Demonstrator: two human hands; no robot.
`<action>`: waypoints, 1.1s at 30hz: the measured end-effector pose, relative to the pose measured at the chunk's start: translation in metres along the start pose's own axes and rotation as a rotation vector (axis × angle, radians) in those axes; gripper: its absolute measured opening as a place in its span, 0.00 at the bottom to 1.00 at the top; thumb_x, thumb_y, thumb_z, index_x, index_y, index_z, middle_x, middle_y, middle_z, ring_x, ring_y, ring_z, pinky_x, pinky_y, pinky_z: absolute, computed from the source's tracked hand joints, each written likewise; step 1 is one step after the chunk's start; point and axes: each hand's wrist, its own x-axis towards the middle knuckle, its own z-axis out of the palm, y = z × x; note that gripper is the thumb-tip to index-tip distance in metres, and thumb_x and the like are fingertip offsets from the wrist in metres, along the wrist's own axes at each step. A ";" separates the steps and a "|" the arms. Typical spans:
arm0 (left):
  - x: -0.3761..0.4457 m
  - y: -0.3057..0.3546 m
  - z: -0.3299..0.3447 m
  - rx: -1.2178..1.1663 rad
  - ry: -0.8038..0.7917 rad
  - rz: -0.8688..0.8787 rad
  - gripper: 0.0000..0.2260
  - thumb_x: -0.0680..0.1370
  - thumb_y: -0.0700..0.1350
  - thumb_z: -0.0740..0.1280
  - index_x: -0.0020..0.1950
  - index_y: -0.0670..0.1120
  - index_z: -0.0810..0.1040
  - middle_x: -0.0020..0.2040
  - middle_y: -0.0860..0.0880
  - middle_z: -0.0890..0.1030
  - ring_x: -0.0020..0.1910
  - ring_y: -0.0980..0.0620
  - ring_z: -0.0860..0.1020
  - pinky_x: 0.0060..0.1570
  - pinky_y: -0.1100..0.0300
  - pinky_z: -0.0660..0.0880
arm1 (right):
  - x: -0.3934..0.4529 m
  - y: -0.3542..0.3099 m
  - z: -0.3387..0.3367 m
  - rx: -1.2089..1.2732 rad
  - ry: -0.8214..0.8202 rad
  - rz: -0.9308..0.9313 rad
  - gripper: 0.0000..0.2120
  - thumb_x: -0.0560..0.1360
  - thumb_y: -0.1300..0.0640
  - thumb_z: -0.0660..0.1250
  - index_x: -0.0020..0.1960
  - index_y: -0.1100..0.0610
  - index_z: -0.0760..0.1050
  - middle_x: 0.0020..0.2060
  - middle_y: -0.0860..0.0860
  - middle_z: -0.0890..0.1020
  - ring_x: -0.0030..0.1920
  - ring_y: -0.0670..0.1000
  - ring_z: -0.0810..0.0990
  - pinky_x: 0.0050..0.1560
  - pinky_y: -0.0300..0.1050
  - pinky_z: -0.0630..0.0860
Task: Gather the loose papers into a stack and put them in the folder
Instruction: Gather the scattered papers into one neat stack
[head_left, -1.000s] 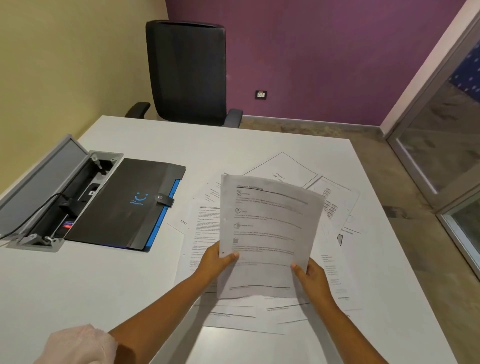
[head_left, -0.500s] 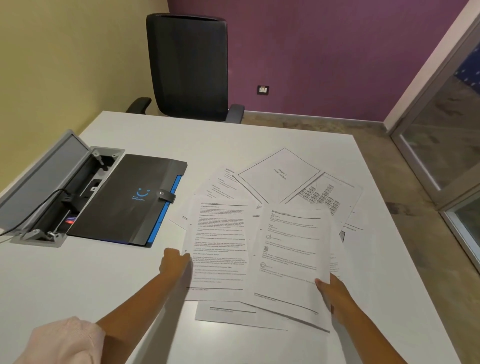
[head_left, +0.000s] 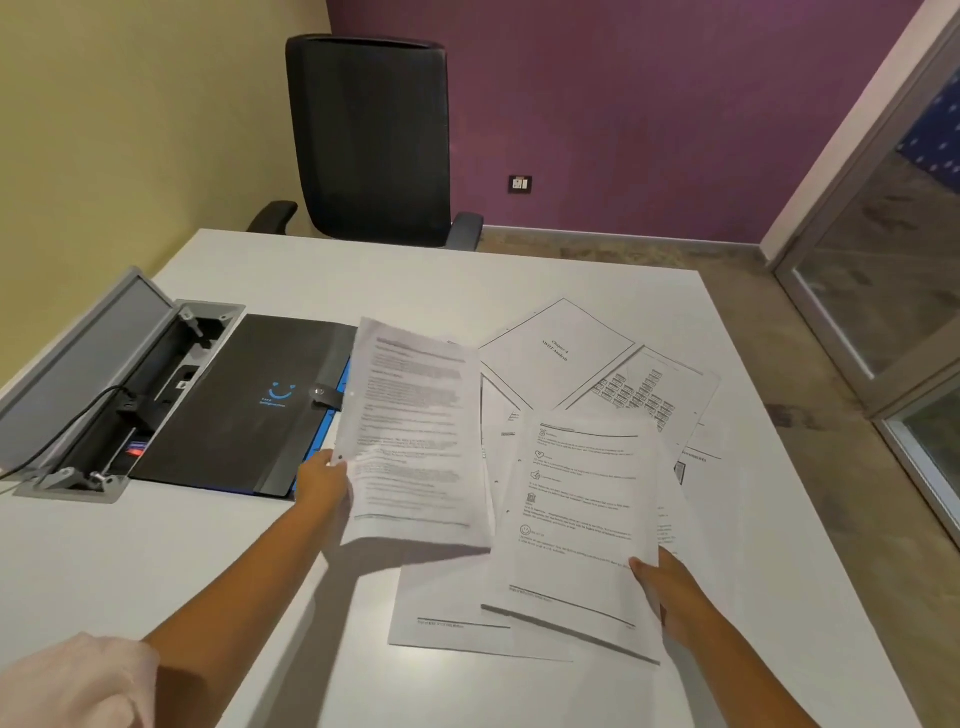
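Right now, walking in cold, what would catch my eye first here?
Probably the two printed sheets held up over the white table: the left hand grips a text page by its edge, the right hand holds a page with small icons. More loose papers lie fanned out behind them. To the left lies a closed black folder with a blue smile mark.

Matt white printed paper sheets on smooth matt white desk. Matt black folder, blue edge. Grey metal cable box.
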 end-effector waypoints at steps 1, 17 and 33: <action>0.004 0.000 -0.004 -0.067 0.006 0.002 0.13 0.79 0.36 0.57 0.61 0.35 0.73 0.53 0.39 0.77 0.47 0.45 0.72 0.47 0.56 0.67 | -0.003 -0.002 0.001 -0.001 -0.001 -0.001 0.21 0.77 0.62 0.62 0.70 0.58 0.65 0.65 0.57 0.74 0.63 0.59 0.73 0.67 0.56 0.67; -0.050 -0.006 0.036 -0.090 -0.625 -0.044 0.07 0.78 0.44 0.63 0.55 0.47 0.76 0.47 0.50 0.82 0.46 0.50 0.80 0.48 0.55 0.77 | -0.042 -0.058 0.043 0.191 -0.194 -0.078 0.26 0.74 0.40 0.60 0.68 0.51 0.66 0.65 0.51 0.74 0.65 0.56 0.72 0.68 0.57 0.68; -0.061 0.028 0.039 -0.438 -0.628 0.224 0.16 0.70 0.41 0.72 0.56 0.52 0.76 0.54 0.50 0.82 0.55 0.48 0.79 0.55 0.51 0.75 | -0.071 -0.095 0.041 0.028 -0.164 -0.536 0.18 0.74 0.72 0.60 0.55 0.51 0.70 0.49 0.49 0.80 0.46 0.38 0.81 0.42 0.27 0.77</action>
